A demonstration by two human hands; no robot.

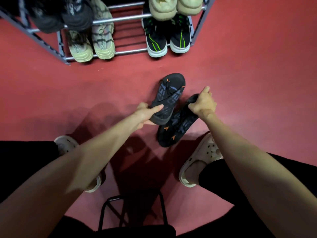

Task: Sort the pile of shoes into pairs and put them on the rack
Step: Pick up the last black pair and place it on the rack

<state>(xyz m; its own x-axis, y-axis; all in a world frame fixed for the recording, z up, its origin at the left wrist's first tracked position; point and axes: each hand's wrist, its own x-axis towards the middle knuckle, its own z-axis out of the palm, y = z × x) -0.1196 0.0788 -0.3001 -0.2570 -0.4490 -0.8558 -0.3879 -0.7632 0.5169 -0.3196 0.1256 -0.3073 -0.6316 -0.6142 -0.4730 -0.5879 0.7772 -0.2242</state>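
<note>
Two matching black shoes with orange marks and grey lettering are over the red floor in front of me. My left hand (147,114) grips the heel of the first black shoe (169,93), whose toe points toward the rack. My right hand (203,104) clutches the heel end of the second black shoe (176,129), whose toe points back toward me. The grey metal rack (123,18) stands at the top of the view, its bars bare in the middle.
On the rack sit a beige striped pair (92,43), a black pair with green stripes (167,38), cream shoes (175,6) and dark shoes (60,14) above. My feet wear pale clogs (202,158). A black stool frame (132,212) is beneath me.
</note>
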